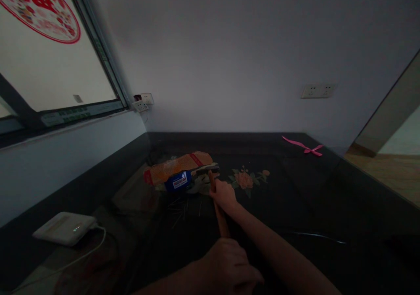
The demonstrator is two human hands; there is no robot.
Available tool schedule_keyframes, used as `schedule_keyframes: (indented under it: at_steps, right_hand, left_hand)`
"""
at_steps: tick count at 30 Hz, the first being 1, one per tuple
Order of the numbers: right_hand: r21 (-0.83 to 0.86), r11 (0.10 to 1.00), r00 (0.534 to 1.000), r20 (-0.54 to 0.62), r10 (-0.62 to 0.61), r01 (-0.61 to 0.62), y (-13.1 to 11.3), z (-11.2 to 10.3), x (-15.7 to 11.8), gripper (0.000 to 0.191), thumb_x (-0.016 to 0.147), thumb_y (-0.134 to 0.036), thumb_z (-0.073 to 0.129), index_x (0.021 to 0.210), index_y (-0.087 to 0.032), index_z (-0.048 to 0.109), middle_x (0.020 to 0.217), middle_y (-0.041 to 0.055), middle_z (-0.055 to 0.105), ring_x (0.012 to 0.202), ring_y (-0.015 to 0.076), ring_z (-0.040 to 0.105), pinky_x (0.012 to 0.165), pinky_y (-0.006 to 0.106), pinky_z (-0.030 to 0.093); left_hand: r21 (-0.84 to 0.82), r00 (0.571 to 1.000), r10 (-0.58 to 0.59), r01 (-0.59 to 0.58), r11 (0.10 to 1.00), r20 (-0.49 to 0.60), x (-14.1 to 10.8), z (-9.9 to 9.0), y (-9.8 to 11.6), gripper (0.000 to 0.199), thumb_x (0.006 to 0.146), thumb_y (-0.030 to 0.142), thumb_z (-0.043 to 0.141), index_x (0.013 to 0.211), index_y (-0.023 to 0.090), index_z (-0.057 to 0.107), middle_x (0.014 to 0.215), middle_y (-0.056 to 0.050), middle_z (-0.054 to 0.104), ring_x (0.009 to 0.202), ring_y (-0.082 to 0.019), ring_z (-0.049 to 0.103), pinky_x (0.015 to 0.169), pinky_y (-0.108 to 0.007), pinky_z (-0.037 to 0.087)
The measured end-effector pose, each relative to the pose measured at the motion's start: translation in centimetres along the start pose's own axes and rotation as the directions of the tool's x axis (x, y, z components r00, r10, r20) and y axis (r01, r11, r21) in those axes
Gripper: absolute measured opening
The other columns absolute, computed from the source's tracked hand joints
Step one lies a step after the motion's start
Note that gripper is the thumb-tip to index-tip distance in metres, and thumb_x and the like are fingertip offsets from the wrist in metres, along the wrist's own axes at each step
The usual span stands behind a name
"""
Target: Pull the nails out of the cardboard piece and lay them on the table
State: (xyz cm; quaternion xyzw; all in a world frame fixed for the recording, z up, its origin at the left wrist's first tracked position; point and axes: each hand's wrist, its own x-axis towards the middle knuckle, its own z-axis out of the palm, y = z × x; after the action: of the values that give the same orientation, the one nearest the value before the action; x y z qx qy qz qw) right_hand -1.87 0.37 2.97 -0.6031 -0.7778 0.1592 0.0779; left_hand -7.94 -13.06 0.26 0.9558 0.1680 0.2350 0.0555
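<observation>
A hammer point(220, 218) with a brown wooden handle and a dark head points away from me over the dark table. My left hand point(229, 264), low in the view, is closed round the near end of the handle. Farther up, my right hand point(225, 195) is closed on the handle just below the head. Beside the hammer head lies a crumpled orange and red packet point(177, 167), with a blue packet point(178, 181) in front of it. Several thin, nail-like pieces point(183, 209) are scattered left of the handle; the dim light hides their detail.
A white box-like device point(65, 228) with a white cable point(88, 253) sits at the left. A pink ribbon point(306, 149) lies at the far right of the dark table point(295, 190). A wall with sockets point(317, 91) stands behind, and a window point(59, 67) is on the left.
</observation>
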Motion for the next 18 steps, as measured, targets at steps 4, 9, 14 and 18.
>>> schedule_keyframes:
  at_steps: [4, 9, 14, 18]
  right_hand:
    - [0.015, 1.000, 1.000, -0.016, 0.004, -0.004, -1.1, 0.6, 0.6, 0.035, 0.093, -0.035, 0.060, 0.123, -0.018, 0.058, 0.121, 0.0089, 0.061, 0.100, 0.0225, 0.063, 0.082, 0.044, 0.054]
    - [0.020, 1.000, 1.000, -0.022, 0.018, -0.018, -1.8, 0.9, 1.4, 0.035, 0.093, -0.035, 0.060, 0.123, -0.018, 0.058, 0.122, 0.0091, 0.061, 0.100, 0.0227, 0.063, 0.083, 0.044, 0.054]
    - [0.020, 1.000, 1.000, -0.011, 0.013, -0.013, -2.3, 0.4, 2.0, 0.035, 0.092, -0.034, 0.060, 0.123, -0.018, 0.058, 0.122, 0.0090, 0.061, 0.100, 0.0227, 0.063, 0.083, 0.044, 0.054]
    - [0.023, 1.000, 1.000, -0.018, -0.009, 0.010, -2.3, -0.4, 1.6, 0.035, 0.092, -0.035, 0.060, 0.123, -0.018, 0.058, 0.123, 0.0092, 0.061, 0.101, 0.0229, 0.063, 0.083, 0.045, 0.054]
  left_hand:
    - [-0.016, 0.990, 0.104, -0.103, 0.995, 0.097, -0.9, 3.2, -0.3, 0.017, 0.092, 0.035, 0.059, 0.099, 0.022, 0.067, 0.062, 0.003, 0.066, 0.057, -0.012, 0.061, 0.054, -0.028, 0.043]
    - [-0.045, 0.971, 0.127, -0.121, 0.992, 0.203, -1.7, 4.5, -1.0, 0.022, 0.090, 0.036, 0.063, 0.108, 0.024, 0.065, 0.063, 0.003, 0.064, 0.061, -0.012, 0.062, 0.054, -0.027, 0.043]
    - [-0.067, 0.982, 0.095, -0.086, 0.994, 0.161, -1.5, 3.5, -1.0, 0.018, 0.091, 0.034, 0.061, 0.101, 0.021, 0.068, 0.057, 0.002, 0.059, 0.054, -0.012, 0.057, 0.054, -0.027, 0.042]
    - [-0.037, 0.996, 0.032, -0.029, 0.999, 0.082, -1.0, 2.2, -0.8, 0.014, 0.088, 0.026, 0.057, 0.095, 0.019, 0.067, 0.056, 0.002, 0.059, 0.052, -0.013, 0.056, 0.052, -0.027, 0.041]
